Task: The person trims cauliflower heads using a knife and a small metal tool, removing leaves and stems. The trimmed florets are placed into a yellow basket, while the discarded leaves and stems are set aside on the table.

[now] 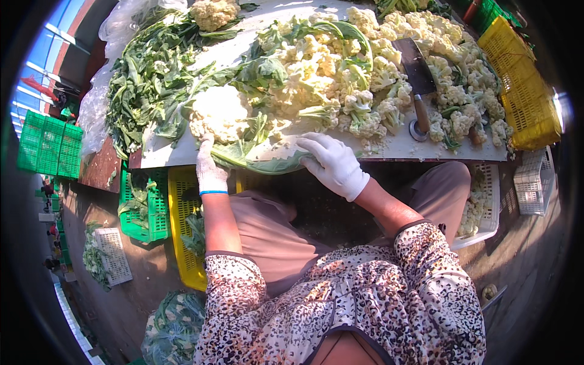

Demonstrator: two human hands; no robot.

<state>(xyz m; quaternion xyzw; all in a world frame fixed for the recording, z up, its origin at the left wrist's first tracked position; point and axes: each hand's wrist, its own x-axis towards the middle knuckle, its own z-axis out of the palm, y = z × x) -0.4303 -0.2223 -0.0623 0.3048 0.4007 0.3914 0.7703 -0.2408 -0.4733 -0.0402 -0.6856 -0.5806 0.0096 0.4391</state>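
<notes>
At the table's near edge, my left hand (212, 169), in a white knit glove with a blue cuff, grips the underside of a cauliflower head (219, 114). A long green leaf (269, 165) stretches from that head along the edge to my right hand (333, 164). This hand, also white-gloved, has its thumb and fingers apart around the leaf's far end; no firm grip shows. Beyond it lies a heap of cut cauliflower florets (315, 68). A cleaver (416, 68) with a wooden handle rests on the florets, its handle towards me.
Trimmed leaves (150, 82) pile up at the left of the white tabletop (169, 153). Below stand a green crate (145, 228), a yellow crate (185, 255) and a white crate (490, 219). A yellow basket (520, 82) flanks the table's right side. A second wooden handle (474, 135) pokes from the florets.
</notes>
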